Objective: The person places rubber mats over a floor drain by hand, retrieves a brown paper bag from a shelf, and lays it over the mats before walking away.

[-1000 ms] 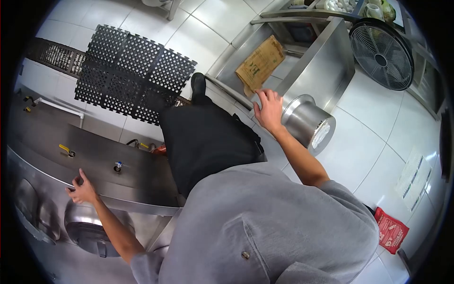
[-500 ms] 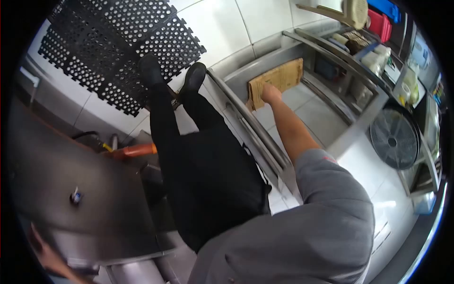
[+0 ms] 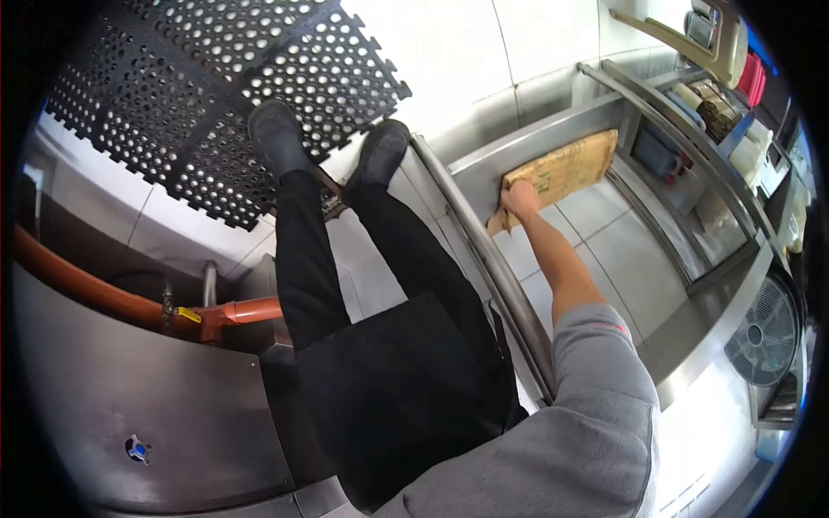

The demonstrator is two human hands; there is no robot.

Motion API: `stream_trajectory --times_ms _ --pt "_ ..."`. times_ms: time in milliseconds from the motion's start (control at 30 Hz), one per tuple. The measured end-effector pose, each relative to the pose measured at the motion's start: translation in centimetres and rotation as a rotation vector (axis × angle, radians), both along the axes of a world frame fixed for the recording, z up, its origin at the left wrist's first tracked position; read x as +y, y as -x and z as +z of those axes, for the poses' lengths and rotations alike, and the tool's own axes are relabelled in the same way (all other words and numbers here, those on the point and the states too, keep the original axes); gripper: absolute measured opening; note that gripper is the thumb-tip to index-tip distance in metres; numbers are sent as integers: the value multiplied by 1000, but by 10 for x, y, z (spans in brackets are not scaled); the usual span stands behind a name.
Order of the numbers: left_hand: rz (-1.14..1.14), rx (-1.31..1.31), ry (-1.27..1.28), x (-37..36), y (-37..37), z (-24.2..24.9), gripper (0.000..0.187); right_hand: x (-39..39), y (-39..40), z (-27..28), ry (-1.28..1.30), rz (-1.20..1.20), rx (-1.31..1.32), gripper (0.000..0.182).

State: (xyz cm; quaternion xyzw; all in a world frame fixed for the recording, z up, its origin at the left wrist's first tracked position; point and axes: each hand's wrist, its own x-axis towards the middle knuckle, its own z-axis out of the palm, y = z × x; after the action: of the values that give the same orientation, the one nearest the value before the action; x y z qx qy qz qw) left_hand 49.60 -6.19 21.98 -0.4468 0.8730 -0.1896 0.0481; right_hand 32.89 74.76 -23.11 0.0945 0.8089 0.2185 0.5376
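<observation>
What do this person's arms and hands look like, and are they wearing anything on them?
The right hand is bare, with no glove or watch visible. A grey short sleeve covers the upper arm, with a small reddish marking near its edge; the forearm is uncovered. The left hand and arm are out of view.

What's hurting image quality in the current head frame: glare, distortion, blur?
Head view: wide-angle distortion, fan looks oval near the right rim, corners black; white tiles nearly blown out at top; diffuse sheen on steel panel; right hand distinguishable at the cardboard, whose print is too soft to read.
</observation>
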Motion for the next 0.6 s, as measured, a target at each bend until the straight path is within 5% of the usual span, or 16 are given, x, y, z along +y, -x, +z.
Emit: stream_trajectory --times_ms 167,467,533,567,600 --pt "-412 -287 -50 -14 -13 10 16 -16 -2 13 -12 68 90 31" --pt "-519 -289 -135 -7 -2 0 19 10 23 16 28 207 368 28" --pt "145 219 -274 14 13 -5 23 -10 72 47 85 240 452 27" --pt "-300 -166 -254 -11 -5 6 31 -21 97 62 113 196 532 29" --pt "-76 -35 -28 -16 -12 0 39 -35 126 80 94 183 536 30"
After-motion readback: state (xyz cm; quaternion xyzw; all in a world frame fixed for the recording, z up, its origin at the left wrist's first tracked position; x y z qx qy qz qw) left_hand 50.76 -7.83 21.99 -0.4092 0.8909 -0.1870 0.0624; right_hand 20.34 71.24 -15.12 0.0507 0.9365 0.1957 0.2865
